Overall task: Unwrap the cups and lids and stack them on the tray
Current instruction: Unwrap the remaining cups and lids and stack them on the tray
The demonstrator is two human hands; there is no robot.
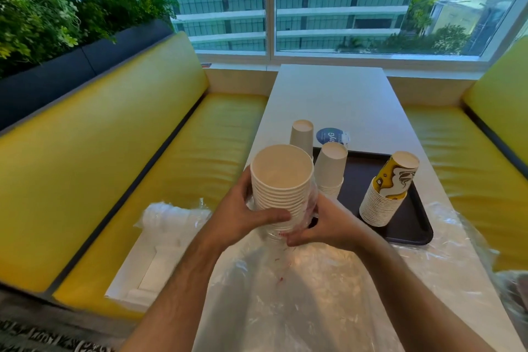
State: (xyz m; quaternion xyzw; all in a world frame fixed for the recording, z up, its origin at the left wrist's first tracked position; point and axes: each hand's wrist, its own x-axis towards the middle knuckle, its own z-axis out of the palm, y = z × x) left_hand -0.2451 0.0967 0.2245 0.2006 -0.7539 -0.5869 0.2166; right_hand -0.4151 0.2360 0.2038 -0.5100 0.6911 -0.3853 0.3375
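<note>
A: From the head view, what are you holding?

B: You've got a stack of white paper cups [281, 188] raised over the near end of the white table [328, 94], mouth up — you can see straight into the top cup, and the rolled rims form tight rings down the side. Your left hand [243, 217] wraps the stack from the left, thumb laid across the lower rims. Your right hand [323, 226] pinches the clear plastic wrap [285, 280] just beside the stack's base; the wrap has been pulled down off most of the cups and trails toward you across the table, with small red marks on it.

A: And the tray?

B: The dark tray [411, 226] sits just to the right of your hands. On it stands an upside-down stack of yellow printed cups [385, 194], leaning a little, and an upside-down stack of plain white cups [331, 168] at the tray's left edge. Another white stack [301, 137] stands behind it — whether on the tray or not, you cannot tell. A round blue sticker [328, 136] lies on the table beyond

A: Anything else?

B: A wrapped bundle of white lids [168, 217] lies on the yellow bench [128, 151] to your left
</note>
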